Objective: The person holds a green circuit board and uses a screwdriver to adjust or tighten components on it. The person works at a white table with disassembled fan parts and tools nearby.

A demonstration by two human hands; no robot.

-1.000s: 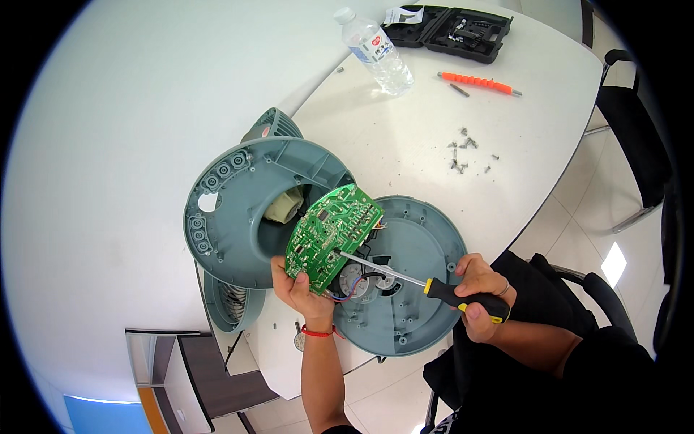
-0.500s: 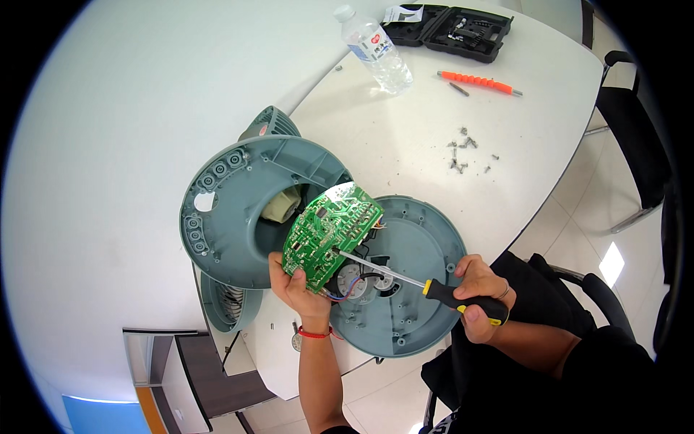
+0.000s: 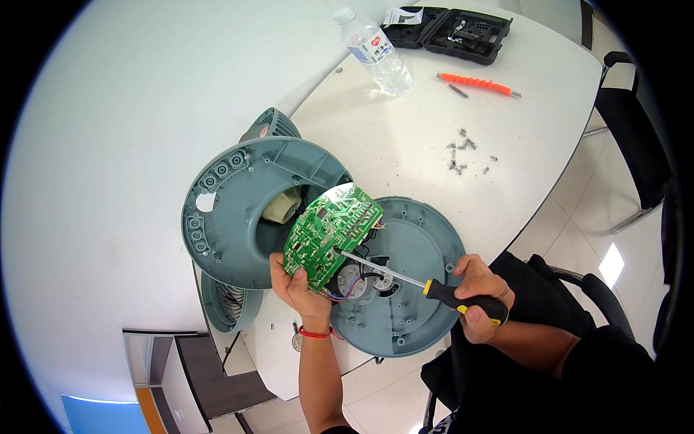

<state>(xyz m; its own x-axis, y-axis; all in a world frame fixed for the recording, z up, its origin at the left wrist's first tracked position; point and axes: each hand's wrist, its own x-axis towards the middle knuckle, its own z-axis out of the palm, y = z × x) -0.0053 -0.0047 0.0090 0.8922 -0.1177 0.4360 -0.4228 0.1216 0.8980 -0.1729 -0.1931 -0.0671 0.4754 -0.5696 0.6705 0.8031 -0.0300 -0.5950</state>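
Right now my left grip [image 3: 296, 293] is pinched on the near end of a green circuit board [image 3: 329, 231], thumb laid over its face; the fingers behind it are mostly hidden. The board extends forward and to the right of that grip, tilted, its component-dotted side up. My right grip [image 3: 476, 275] is wrapped around the black-and-yellow handle of a screwdriver [image 3: 387, 270], whose shaft runs left and slightly forward to the board. I have its tip at the board's middle, just ahead of my left grip, though I can't tell whether it presses there or hovers.

Between my two grips, beneath the shaft, sits a round grey-green base [image 3: 430, 318], with red and blue wires [image 3: 350, 291] just right of the left grip. A wider grey-green shell [image 3: 238, 188] lies forward and left of that same grip. Ahead of my right grip, well apart from it, loose screws [image 3: 464, 145] are scattered on the white desk [image 3: 419, 152]; beyond them lies an orange rod [image 3: 477, 83].
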